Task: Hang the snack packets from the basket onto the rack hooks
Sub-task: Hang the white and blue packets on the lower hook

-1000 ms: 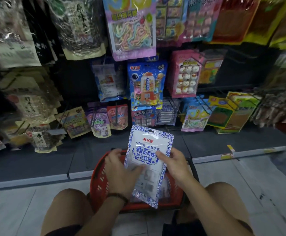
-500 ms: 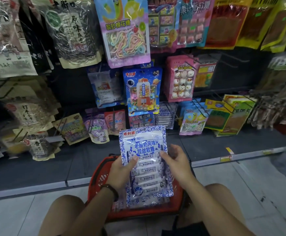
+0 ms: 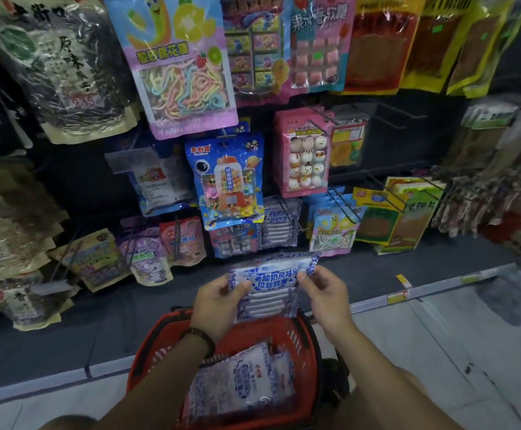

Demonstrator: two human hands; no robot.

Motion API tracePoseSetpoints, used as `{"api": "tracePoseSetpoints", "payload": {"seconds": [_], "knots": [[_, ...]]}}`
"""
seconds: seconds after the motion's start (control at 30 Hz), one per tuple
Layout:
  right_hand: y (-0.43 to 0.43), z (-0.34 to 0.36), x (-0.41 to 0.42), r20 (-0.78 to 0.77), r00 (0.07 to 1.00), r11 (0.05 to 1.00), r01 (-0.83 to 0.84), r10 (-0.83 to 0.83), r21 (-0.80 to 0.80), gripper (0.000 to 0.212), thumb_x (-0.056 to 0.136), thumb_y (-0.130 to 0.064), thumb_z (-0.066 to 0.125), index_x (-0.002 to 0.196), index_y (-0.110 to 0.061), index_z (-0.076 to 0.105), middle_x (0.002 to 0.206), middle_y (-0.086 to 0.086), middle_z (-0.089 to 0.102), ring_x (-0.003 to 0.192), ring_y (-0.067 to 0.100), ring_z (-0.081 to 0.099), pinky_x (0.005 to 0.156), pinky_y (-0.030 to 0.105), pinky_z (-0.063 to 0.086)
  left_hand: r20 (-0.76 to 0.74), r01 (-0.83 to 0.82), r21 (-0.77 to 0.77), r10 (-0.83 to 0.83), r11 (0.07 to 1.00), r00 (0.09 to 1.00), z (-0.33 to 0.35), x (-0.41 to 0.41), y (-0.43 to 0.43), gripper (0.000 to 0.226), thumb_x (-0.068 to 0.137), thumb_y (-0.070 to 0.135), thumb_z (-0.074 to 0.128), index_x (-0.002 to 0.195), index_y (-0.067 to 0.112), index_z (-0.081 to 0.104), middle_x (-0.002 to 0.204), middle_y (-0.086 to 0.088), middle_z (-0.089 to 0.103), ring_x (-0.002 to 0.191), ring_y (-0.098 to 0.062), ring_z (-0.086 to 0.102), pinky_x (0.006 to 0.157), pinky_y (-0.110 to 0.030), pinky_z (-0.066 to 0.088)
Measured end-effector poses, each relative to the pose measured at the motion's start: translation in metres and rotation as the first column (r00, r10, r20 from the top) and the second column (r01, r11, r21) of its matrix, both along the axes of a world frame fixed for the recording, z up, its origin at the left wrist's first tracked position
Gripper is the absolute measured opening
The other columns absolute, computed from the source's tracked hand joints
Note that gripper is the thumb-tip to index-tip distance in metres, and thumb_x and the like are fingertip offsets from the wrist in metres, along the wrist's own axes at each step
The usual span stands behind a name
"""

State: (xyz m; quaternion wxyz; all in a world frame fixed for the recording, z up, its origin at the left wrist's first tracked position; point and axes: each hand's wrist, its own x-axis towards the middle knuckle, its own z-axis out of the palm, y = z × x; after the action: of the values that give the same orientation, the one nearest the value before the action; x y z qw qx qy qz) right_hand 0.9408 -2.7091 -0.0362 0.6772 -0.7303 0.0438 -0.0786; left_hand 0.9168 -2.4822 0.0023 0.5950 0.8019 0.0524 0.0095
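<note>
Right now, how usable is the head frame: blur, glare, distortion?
Head view: dim, uneven store light; glare streaks on the clear seed bag upper left; the blue-white packet pinched by the left hand and right hand is slightly blurred; hanging goods at the right edge smear; wide-angle bowing curves the shelf edge; the red basket reads sharp.

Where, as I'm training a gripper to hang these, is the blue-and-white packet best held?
By its top corners, one hand from each side, as the left hand and right hand pinch the blue-and-white packet now: it is flat and upright, and that likely keeps the top middle clear for hanging.
</note>
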Motion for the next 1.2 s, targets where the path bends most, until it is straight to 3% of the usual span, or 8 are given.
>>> {"api": "tracePoseSetpoints", "payload": {"seconds": [0.13,0.27,0.4,0.6,0.87,1.0,1.13,1.2], "knots": [[-0.018,-0.019,0.034,-0.005,0.996,0.996,0.088,-0.088,0.033,0.029,0.103,-0.018,0.070,0.079,-0.006,0.059,0.071,0.023,0.065,0.065,0.031,0.063,0.067,0.046,0.050,0.015,-0.057,0.176,0.056,0.983,0.998,-0.016,0.042,-0.022,0.043,0.084,0.064,0.071,0.083,0.021,0.079,0.076,0.005,0.077,0.076,-0.012,0.073,0.075,-0.038,0.059],[-0.027,-0.038,0.073,-0.047,0.983,0.979,0.179,-0.175,0.096,0.030,0.102,-0.008,0.069,0.075,-0.018,0.060,0.066,-0.007,0.063,0.068,0.016,0.060,0.075,0.046,0.055,0.046,-0.144,0.187,0.138,0.972,0.989,-0.029,0.084,-0.051,0.019,0.090,0.036,0.079,0.081,0.019,0.081,0.071,0.009,0.076,0.072,-0.003,0.069,0.072,-0.031,0.057],[-0.038,-0.074,0.114,-0.122,0.969,0.969,0.227,-0.215,0.092,0.024,0.105,-0.016,0.066,0.083,-0.024,0.061,0.080,0.001,0.072,0.080,0.023,0.071,0.089,0.059,0.063,0.024,-0.072,0.216,0.068,0.974,0.997,-0.055,0.119,-0.072,0.015,0.093,0.028,0.075,0.087,0.041,0.076,0.074,0.025,0.075,0.071,0.009,0.069,0.073,-0.014,0.052],[-0.049,-0.127,0.160,-0.201,0.947,0.968,0.251,-0.251,-0.025,0.021,0.105,-0.026,0.064,0.085,-0.025,0.057,0.083,0.015,0.069,0.075,0.021,0.063,0.082,0.059,0.058,-0.147,-0.074,0.054,0.081,0.996,0.986,-0.107,0.166,-0.089,0.017,0.096,0.043,0.071,0.090,0.029,0.079,0.086,0.003,0.080,0.089,-0.019,0.076,0.086,-0.040,0.061],[-0.052,-0.134,0.191,-0.249,0.935,0.960,0.274,-0.251,0.061,0.038,0.102,-0.045,0.065,0.131,-0.022,0.066,0.122,0.002,0.072,0.114,0.025,0.067,0.100,0.042,0.055,-0.244,-0.195,-0.112,0.163,0.974,0.956,-0.116,0.202,-0.109,0.037,0.101,0.035,0.064,0.085,0.002,0.065,0.064,-0.005,0.061,0.041,0.001,0.053,0.043,-0.012,0.043],[-0.046,-0.124,0.199,-0.285,0.932,0.940,0.284,-0.224,0.189,0.044,0.112,-0.025,0.051,0.154,-0.034,0.049,0.116,-0.001,0.070,0.097,0.016,0.060,0.087,0.031,0.049,-0.266,-0.207,-0.140,0.165,0.968,0.950,-0.107,0.205,-0.116,0.036,0.103,0.030,0.062,0.070,0.024,0.048,0.068,0.009,0.048,0.041,0.007,0.054,0.041,-0.003,0.039],[-0.039,-0.139,0.206,-0.340,0.922,0.945,0.262,-0.185,0.195,0.043,0.093,-0.056,0.052,0.122,-0.086,0.044,0.130,-0.002,0.058,0.111,0.019,0.046,0.096,0.039,0.039,-0.278,-0.202,-0.078,0.173,0.976,0.945,-0.114,0.215,-0.115,0.040,0.101,0.042,0.063,0.070,0.031,0.041,0.070,0.013,0.038,0.060,-0.003,0.040,0.061,-0.018,0.042],[-0.036,-0.137,0.208,-0.348,0.917,0.948,0.266,-0.194,0.174,0.046,0.094,-0.054,0.054,0.130,-0.082,0.043,0.139,-0.002,0.057,0.118,0.020,0.051,0.104,0.038,0.040,-0.286,-0.236,-0.099,0.200,0.967,0.937,-0.117,0.222,-0.116,0.026,0.101,0.042,0.063,0.085,0.021,0.060,0.071,0.014,0.038,0.061,-0.001,0.038,0.059,-0.014,0.042]]}}
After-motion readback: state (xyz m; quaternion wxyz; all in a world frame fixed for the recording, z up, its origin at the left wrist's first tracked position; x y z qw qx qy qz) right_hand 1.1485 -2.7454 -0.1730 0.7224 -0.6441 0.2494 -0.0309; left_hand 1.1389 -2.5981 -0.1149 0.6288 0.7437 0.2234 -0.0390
